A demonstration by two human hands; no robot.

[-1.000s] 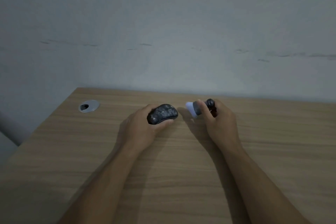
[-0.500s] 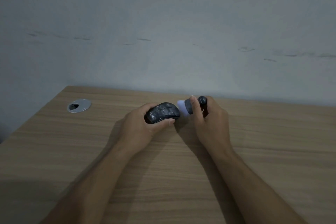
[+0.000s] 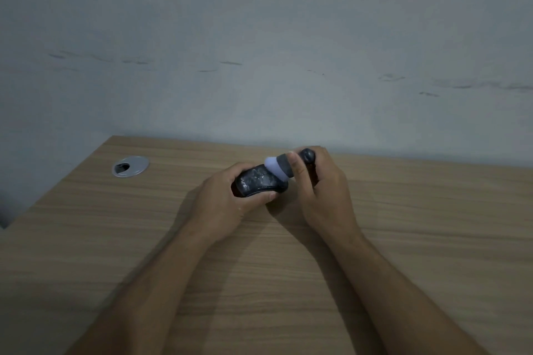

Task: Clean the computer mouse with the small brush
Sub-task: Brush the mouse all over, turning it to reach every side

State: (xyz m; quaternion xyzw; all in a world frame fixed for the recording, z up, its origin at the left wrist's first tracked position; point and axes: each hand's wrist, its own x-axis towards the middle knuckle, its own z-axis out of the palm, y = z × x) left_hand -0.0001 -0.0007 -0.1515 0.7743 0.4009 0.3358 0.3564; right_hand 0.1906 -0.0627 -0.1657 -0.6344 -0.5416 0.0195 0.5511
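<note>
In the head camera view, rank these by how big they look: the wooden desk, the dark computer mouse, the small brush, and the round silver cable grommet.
1. Wooden desk, by far.
2. Dark computer mouse, partly covered by the left hand.
3 and 4. Small brush with pale head and round silver cable grommet: look alike, and the right hand hides part of the brush.

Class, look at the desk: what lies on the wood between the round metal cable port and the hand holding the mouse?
Nothing. In the head view, the stretch of desk between the cable port and the left hand gripping the mouse is bare wood.
</note>
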